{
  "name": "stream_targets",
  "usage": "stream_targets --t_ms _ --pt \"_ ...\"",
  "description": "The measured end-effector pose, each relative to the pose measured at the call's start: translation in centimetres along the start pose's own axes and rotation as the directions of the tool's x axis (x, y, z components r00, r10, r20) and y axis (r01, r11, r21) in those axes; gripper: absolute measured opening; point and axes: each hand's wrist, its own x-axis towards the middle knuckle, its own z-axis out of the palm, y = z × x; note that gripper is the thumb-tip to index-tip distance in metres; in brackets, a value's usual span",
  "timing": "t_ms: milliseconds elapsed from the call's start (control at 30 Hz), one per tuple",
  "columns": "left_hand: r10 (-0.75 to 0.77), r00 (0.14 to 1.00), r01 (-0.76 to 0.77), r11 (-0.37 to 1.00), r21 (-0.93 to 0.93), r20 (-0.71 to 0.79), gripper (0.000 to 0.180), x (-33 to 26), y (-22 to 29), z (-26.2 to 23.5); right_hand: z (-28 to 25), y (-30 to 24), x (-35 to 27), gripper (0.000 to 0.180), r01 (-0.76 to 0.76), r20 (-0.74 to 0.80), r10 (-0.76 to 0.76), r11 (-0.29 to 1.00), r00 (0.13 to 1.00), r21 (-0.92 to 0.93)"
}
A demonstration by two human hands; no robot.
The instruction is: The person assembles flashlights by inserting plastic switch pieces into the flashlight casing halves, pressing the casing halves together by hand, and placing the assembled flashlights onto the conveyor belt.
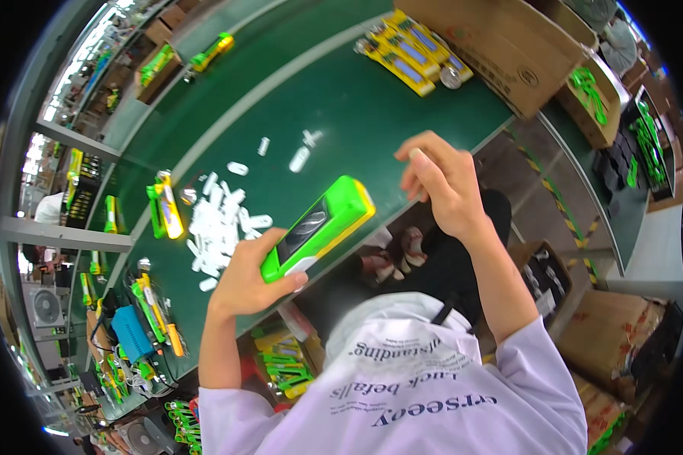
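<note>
My left hand (pixel 243 279) grips a green-and-yellow handheld device (pixel 319 231), a long boxy housing with a dark glossy panel on its upper face. The thumb presses along the near side, next to a white patch, and the other fingers are mostly hidden behind the housing. To the right of the device, my right hand (pixel 448 186) is raised near the table edge. Its fingers are loosely bent and apart, with nothing visible in them. A pile of small white oblong pieces (pixel 218 227) lies on the green table (pixel 326 114), just beyond my left hand.
Yellow devices with silver round ends (pixel 413 53) lie in a row at the far side, beside a large cardboard box (pixel 501 45). Another green-and-yellow device (pixel 165 205) lies left of the pile. A blue block-shaped thing (pixel 131 334) sits among devices and cables at lower left.
</note>
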Motion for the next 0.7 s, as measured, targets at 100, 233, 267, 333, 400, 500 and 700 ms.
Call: stream_targets --t_ms 100,233,267,333,400,500,700 --pt "-0.039 0.999 0.027 0.928 -0.373 -0.024 0.041 -1.0 -2.4 -1.7 0.8 3.4 1.5 0.023 0.054 -0.015 -0.063 0.937 0.998 -0.346" --pt "-0.21 0.953 0.095 0.893 -0.44 -0.22 0.033 1.5 -4.5 -5.1 2.5 8.4 2.5 0.02 0.088 -0.003 -0.123 0.724 0.992 -0.684" --pt "-0.097 0.906 -0.011 0.968 -0.252 -0.412 0.033 2.8 -8.1 -6.3 3.1 9.2 2.4 0.02 0.175 -0.02 -0.291 0.626 0.956 -0.76" --pt "-0.234 0.802 0.112 0.963 -0.247 -0.549 0.039 5.2 -9.6 -10.4 4.1 9.9 2.4 0.021 0.149 -0.018 -0.243 0.648 0.97 -0.747" --pt "-0.406 0.73 0.231 0.903 -0.361 -0.55 0.046 7.3 -12.3 -15.8 4.0 10.3 2.4 0.019 0.162 -0.025 -0.266 0.657 0.964 -0.736" --pt "-0.517 0.61 0.4 0.855 -0.33 -0.601 0.053 10.2 -19.7 -23.1 4.1 9.6 2.6 0.017 0.143 -0.016 -0.224 0.673 0.974 -0.726" --pt "-0.535 0.37 0.888 0.444 0.12 -0.759 0.065 16.2 -29.7 -28.4 4.0 10.1 3.0 0.018 0.112 -0.065 -0.23 0.676 0.971 -0.728"
